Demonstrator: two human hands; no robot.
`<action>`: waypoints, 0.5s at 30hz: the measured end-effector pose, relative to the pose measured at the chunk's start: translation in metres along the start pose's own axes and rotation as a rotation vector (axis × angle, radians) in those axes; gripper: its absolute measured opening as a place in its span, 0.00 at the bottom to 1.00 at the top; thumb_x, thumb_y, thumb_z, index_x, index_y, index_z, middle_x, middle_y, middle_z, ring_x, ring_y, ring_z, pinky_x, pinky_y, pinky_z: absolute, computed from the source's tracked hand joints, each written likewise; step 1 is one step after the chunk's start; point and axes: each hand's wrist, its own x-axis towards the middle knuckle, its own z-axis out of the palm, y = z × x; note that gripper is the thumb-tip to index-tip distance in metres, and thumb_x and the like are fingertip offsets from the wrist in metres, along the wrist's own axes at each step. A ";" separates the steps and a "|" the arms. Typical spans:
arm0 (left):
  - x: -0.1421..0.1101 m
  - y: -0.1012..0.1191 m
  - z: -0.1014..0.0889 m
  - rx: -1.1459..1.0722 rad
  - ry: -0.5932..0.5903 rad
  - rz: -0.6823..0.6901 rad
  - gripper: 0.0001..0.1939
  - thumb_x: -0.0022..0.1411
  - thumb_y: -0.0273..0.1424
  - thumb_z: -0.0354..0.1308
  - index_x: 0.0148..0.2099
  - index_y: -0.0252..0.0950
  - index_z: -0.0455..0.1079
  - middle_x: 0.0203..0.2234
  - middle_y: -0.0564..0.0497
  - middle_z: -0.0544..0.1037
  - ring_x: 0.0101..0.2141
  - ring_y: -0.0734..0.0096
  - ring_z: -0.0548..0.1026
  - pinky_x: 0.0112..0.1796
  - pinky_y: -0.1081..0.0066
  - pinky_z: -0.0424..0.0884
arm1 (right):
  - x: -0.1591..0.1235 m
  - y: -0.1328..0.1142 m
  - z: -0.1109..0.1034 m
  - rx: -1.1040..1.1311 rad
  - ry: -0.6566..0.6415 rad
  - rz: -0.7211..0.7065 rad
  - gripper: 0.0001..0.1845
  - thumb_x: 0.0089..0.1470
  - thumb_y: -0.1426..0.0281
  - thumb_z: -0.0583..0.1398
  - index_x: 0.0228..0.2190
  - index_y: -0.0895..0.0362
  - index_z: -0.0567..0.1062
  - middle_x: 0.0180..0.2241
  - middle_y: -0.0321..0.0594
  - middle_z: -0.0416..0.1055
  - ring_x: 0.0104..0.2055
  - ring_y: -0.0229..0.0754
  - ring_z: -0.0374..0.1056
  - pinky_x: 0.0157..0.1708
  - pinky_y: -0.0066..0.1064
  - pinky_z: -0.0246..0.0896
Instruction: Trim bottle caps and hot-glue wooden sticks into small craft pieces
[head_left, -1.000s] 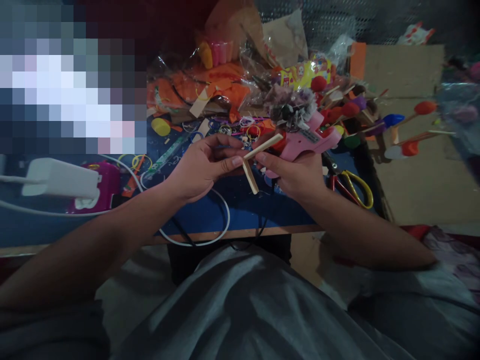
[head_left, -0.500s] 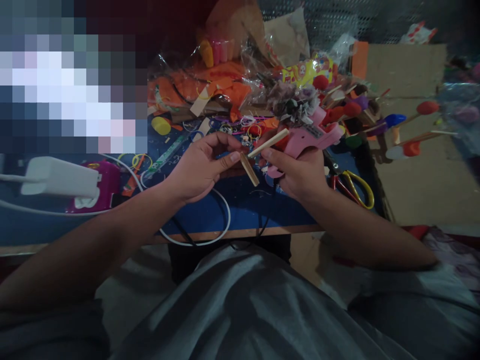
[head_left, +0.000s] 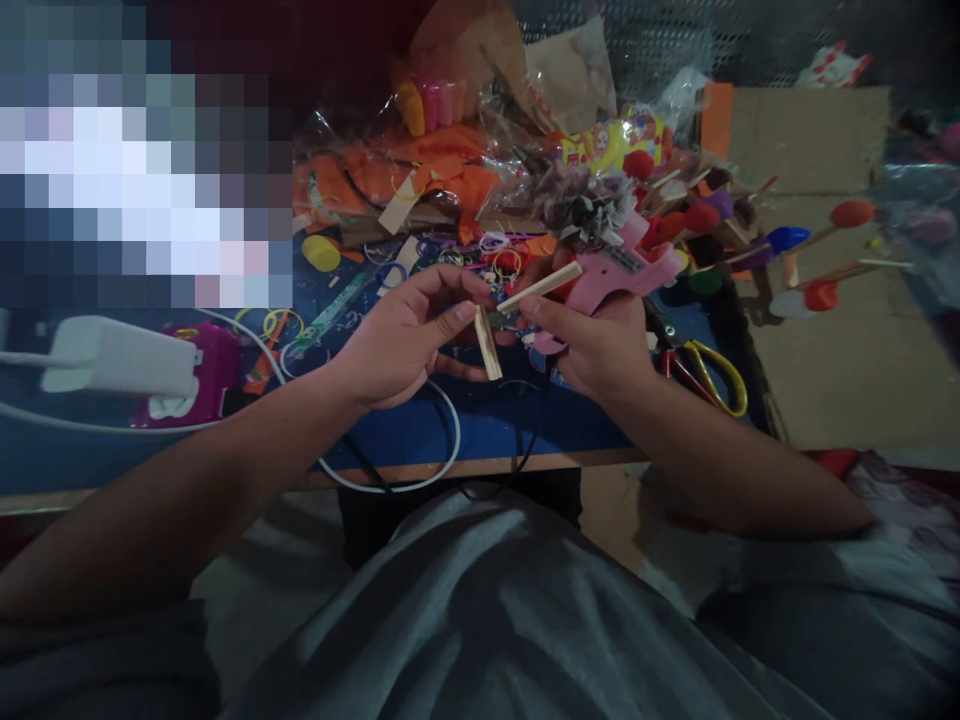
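Between the thumb and fingers of my left hand [head_left: 409, 340] is a short wooden stick [head_left: 488, 345], pointing down toward me. My right hand [head_left: 600, 340] pinches a second wooden stick [head_left: 546, 285] with thumb and fingertips, slanting up to the right. A pink glue gun [head_left: 611, 280] also lies in my right hand, its lower part hidden by the palm. The two sticks are close, with a small gap between their near ends. Behind the glue gun sits a grey fluffy clump [head_left: 589, 205].
Scissors [head_left: 705, 375] with red and yellow handles lie right of my right hand. Coloured clay-tipped sticks [head_left: 780, 245] spread over cardboard [head_left: 847, 360]. A white charger [head_left: 120, 355] stands at left, its cable [head_left: 454, 440] looping near the edge. Scraps and plastic bags fill the back.
The sticks met at their ends a second ago and now stand slightly apart. The left one has turned more upright and shifted left; the right one has moved a little right.
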 end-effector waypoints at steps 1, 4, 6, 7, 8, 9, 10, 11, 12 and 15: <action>0.000 0.000 0.000 0.000 0.007 0.023 0.25 0.59 0.45 0.81 0.50 0.41 0.75 0.45 0.52 0.82 0.39 0.63 0.88 0.31 0.70 0.86 | 0.000 0.000 0.000 -0.003 0.008 -0.002 0.18 0.50 0.56 0.79 0.34 0.51 0.80 0.35 0.36 0.78 0.37 0.44 0.77 0.44 0.41 0.78; 0.001 0.001 0.002 0.000 0.021 0.088 0.24 0.59 0.44 0.82 0.47 0.40 0.76 0.45 0.52 0.83 0.35 0.69 0.87 0.33 0.71 0.86 | 0.000 -0.002 0.002 -0.002 0.050 -0.011 0.22 0.47 0.52 0.80 0.32 0.51 0.80 0.32 0.36 0.77 0.35 0.44 0.76 0.40 0.42 0.79; 0.002 0.001 0.003 -0.003 0.019 0.105 0.23 0.58 0.44 0.82 0.46 0.39 0.77 0.44 0.53 0.84 0.34 0.72 0.86 0.38 0.71 0.87 | 0.000 -0.004 0.004 0.029 0.056 0.002 0.24 0.45 0.51 0.82 0.31 0.51 0.79 0.31 0.36 0.76 0.32 0.43 0.74 0.36 0.41 0.77; 0.002 0.001 0.003 -0.005 0.018 0.104 0.24 0.58 0.44 0.83 0.46 0.39 0.76 0.43 0.53 0.84 0.34 0.72 0.85 0.40 0.70 0.88 | 0.000 -0.005 0.005 0.057 0.054 0.016 0.25 0.43 0.51 0.83 0.31 0.50 0.80 0.31 0.36 0.77 0.31 0.43 0.73 0.34 0.40 0.76; 0.003 0.001 0.003 -0.007 0.020 0.101 0.24 0.57 0.44 0.83 0.45 0.39 0.76 0.43 0.52 0.85 0.34 0.73 0.85 0.41 0.70 0.88 | 0.000 -0.006 0.006 0.090 0.053 0.032 0.26 0.40 0.51 0.84 0.32 0.50 0.80 0.32 0.36 0.78 0.30 0.42 0.72 0.33 0.39 0.76; 0.003 0.001 0.003 -0.009 0.025 0.096 0.25 0.56 0.45 0.83 0.45 0.39 0.76 0.42 0.52 0.85 0.35 0.73 0.85 0.42 0.70 0.88 | 0.000 -0.007 0.007 0.119 0.054 0.052 0.28 0.38 0.52 0.84 0.34 0.50 0.81 0.34 0.37 0.79 0.30 0.41 0.72 0.32 0.39 0.75; 0.003 0.001 0.003 -0.009 0.031 0.091 0.26 0.55 0.45 0.84 0.46 0.39 0.76 0.42 0.52 0.85 0.35 0.73 0.85 0.43 0.70 0.88 | 0.000 -0.008 0.007 0.142 0.059 0.070 0.29 0.37 0.53 0.85 0.36 0.50 0.82 0.35 0.37 0.81 0.30 0.41 0.71 0.32 0.38 0.75; 0.004 0.000 0.003 -0.009 0.038 0.087 0.27 0.55 0.45 0.84 0.46 0.39 0.76 0.42 0.52 0.86 0.36 0.72 0.85 0.44 0.70 0.88 | 0.000 -0.009 0.007 0.151 0.063 0.084 0.30 0.36 0.53 0.85 0.37 0.50 0.82 0.37 0.37 0.82 0.30 0.40 0.71 0.31 0.38 0.74; 0.004 0.000 0.003 -0.008 0.042 0.084 0.28 0.54 0.46 0.84 0.47 0.39 0.76 0.42 0.52 0.86 0.37 0.71 0.85 0.45 0.69 0.88 | -0.001 -0.009 0.007 0.144 0.062 0.091 0.30 0.37 0.53 0.85 0.38 0.50 0.82 0.38 0.38 0.82 0.30 0.40 0.72 0.31 0.38 0.74; 0.004 -0.002 0.002 -0.016 0.038 0.079 0.29 0.52 0.45 0.85 0.48 0.39 0.77 0.40 0.53 0.86 0.39 0.70 0.87 0.48 0.68 0.88 | -0.001 -0.009 0.007 0.090 0.055 0.065 0.28 0.40 0.51 0.84 0.38 0.50 0.83 0.39 0.38 0.83 0.31 0.41 0.74 0.32 0.38 0.76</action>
